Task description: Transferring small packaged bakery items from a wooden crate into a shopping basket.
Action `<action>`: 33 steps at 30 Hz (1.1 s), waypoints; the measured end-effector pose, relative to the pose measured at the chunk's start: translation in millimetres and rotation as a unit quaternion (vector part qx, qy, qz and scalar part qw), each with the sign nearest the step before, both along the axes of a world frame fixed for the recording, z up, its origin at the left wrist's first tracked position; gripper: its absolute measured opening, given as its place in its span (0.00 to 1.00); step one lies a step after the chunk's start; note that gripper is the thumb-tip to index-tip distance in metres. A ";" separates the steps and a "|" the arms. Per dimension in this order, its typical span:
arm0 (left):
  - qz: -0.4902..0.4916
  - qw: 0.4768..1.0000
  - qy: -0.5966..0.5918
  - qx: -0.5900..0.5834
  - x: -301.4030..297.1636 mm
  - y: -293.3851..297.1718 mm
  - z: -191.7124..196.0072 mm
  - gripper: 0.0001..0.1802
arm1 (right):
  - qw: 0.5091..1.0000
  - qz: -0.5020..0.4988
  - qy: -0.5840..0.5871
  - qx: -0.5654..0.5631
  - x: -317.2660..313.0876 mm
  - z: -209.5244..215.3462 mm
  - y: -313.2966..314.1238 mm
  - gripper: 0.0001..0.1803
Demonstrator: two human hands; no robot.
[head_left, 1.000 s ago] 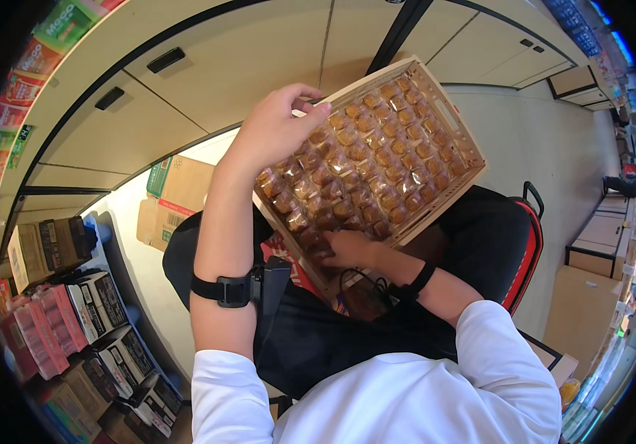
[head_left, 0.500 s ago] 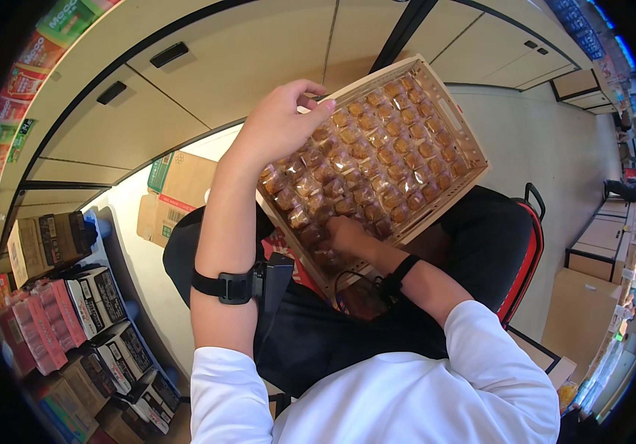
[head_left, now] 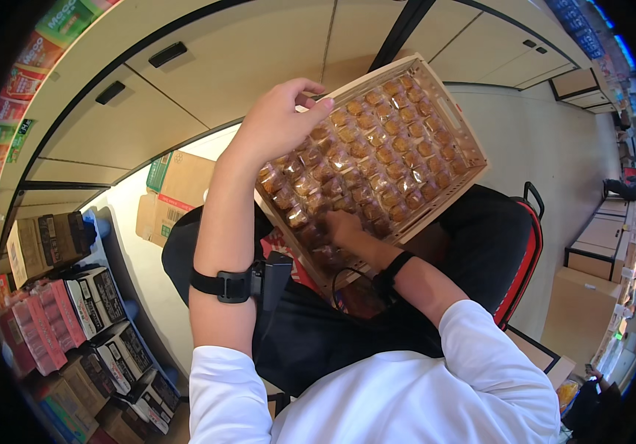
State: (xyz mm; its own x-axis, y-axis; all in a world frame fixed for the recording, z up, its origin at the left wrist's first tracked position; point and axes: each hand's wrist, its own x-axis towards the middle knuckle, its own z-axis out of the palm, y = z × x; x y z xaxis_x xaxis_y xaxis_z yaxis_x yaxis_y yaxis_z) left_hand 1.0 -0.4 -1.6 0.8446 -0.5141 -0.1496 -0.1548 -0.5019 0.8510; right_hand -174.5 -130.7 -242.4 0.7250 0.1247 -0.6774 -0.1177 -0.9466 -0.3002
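Tan cabinets (head_left: 251, 59) span the far side, and a pale floor (head_left: 529, 148) runs out to the right. Stacked cartons (head_left: 100, 303) crowd the left. The person's dark-trousered legs (head_left: 481, 237) are spread, and over them lies a shallow wooden crate (head_left: 442, 204), one corner toward the person and the opposite one toward the cabinets (what bears it from below is hidden). Left of the crate, an opened cardboard box (head_left: 185, 181) sits on the floor.

The left hand (head_left: 286, 118) is at the crate's left long edge, around its middle, half curled with the thumb spread from the bent fingers; whether it grips the rim, I cannot tell. The right hand (head_left: 346, 226) reaches over the near corner, fingers bent down among the contents beside the near short edge; its fingertips are blurred, so I cannot tell whether they pinch anything. A black strap (head_left: 233, 287) circles the left forearm.

Smallest are the golden-brown, clear-wrapped snacks (head_left: 384, 154), set in close rows inside the crate, from the far short edge down toward the near corner.
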 end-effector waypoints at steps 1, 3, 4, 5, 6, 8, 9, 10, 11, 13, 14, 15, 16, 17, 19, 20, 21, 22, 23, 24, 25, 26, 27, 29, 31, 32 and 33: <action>-0.005 1.000 0.003 -0.004 0.8 -3.1 0.9 0.24 | 0.996 -0.014 -0.054 0.071 -4.3 -10.9 -9.3 0.12; -0.010 1.000 0.007 -0.008 1.8 -5.0 -0.3 0.24 | 0.984 -0.027 -0.107 0.141 -5.2 -16.1 -21.3 0.14; -0.008 1.000 0.004 -0.008 1.3 -1.1 -1.8 0.24 | 0.994 -0.009 -0.008 0.107 3.8 0.0 -22.1 0.19; -0.005 1.000 -0.001 -0.008 0.6 2.0 -2.6 0.24 | 0.993 0.009 0.089 0.071 10.3 18.2 -21.4 0.23; -0.001 1.000 -0.001 -0.007 -0.8 5.2 -2.7 0.24 | 0.993 0.013 0.090 0.071 11.8 38.6 -18.2 0.23; 0.006 1.000 -0.009 0.006 -1.6 7.8 -1.7 0.24 | 0.975 0.119 0.183 0.030 14.0 70.8 -14.3 0.31; 0.001 1.000 -0.011 0.002 -1.0 3.0 -0.4 0.24 | 0.976 0.114 0.181 0.027 6.6 62.6 -18.8 0.31; -0.002 1.000 -0.003 -0.003 -0.2 -2.9 0.9 0.25 | 0.980 0.145 0.120 0.057 -5.7 46.1 -24.0 0.32; -0.002 1.000 0.005 -0.005 0.5 -5.7 1.0 0.25 | 0.978 0.179 0.058 0.089 -14.3 36.1 -25.5 0.34; 0.000 1.000 0.005 -0.006 0.5 -4.2 -0.3 0.25 | 0.985 0.123 0.023 0.117 -20.7 35.4 -18.6 0.32; 0.000 1.000 0.006 -0.008 0.7 -3.3 -0.9 0.25 | 0.987 0.066 -0.011 0.143 -21.1 34.2 -15.3 0.31; 0.001 1.000 0.007 -0.007 0.3 -2.4 -1.9 0.25 | 0.987 0.066 -0.011 0.144 -17.5 37.2 -12.4 0.31; -0.004 1.000 0.008 -0.013 0.5 -1.2 -2.9 0.25 | 0.988 0.035 0.017 0.148 -11.2 40.2 -10.3 0.29; -0.008 1.000 0.009 -0.018 0.3 0.2 -3.9 0.25 | 0.988 0.003 0.043 0.151 -7.7 42.7 -8.0 0.27; -0.005 1.000 0.008 -0.019 0.5 -1.0 -4.1 0.25 | 0.987 -0.005 -0.002 0.162 -7.6 29.9 -10.5 0.25; -0.001 1.000 0.007 -0.018 0.3 -2.1 -3.7 0.25 | 0.984 -0.012 -0.047 0.173 -7.6 23.8 -12.1 0.23; -0.001 1.000 0.006 -0.019 0.1 -2.3 -3.1 0.25 | 0.984 -0.012 -0.047 0.172 -8.3 19.9 -11.8 0.23; -0.005 1.000 0.006 -0.017 0.1 -2.7 -2.2 0.25 | 0.982 -0.027 -0.034 0.183 -10.6 16.4 -11.5 0.23; -0.008 1.000 0.006 -0.015 0.2 -3.4 -1.4 0.25 | 0.980 -0.041 -0.021 0.192 -12.8 13.1 -11.9 0.24; -0.008 1.000 0.006 -0.016 -0.2 -3.3 -0.7 0.25 | 0.980 -0.041 -0.021 0.192 -13.8 12.3 -11.6 0.24; -0.006 1.000 0.014 -0.016 -0.5 -3.8 -0.1 0.25 | 0.982 -0.028 -0.029 0.185 -14.8 11.6 -11.8 0.24; -0.005 1.000 0.023 -0.016 -0.4 -4.3 0.3 0.25 | 0.983 -0.016 -0.036 0.178 -15.1 10.6 -12.5 0.25; -0.003 1.000 0.023 -0.015 -0.6 -2.6 0.8 0.25 | 0.983 -0.014 -0.035 0.179 -14.2 16.3 -11.2 0.25; 0.001 1.000 0.019 -0.015 -1.3 2.4 0.3 0.25 | 0.990 0.002 -0.051 0.131 -12.0 34.2 -6.0 0.23; -0.003 1.000 0.006 -0.009 -0.3 2.4 -0.4 0.26 | 0.986 0.064 -0.065 0.142 -15.2 36.0 -4.1 0.20; -0.006 1.000 -0.006 -0.003 -0.3 3.4 -0.4 0.26 | 0.977 0.126 -0.078 0.153 -18.2 36.9 -1.8 0.17; -0.008 1.000 -0.007 -0.003 -0.2 2.3 -0.3 0.26 | 0.977 0.125 -0.080 0.152 -24.1 29.6 -0.6 0.17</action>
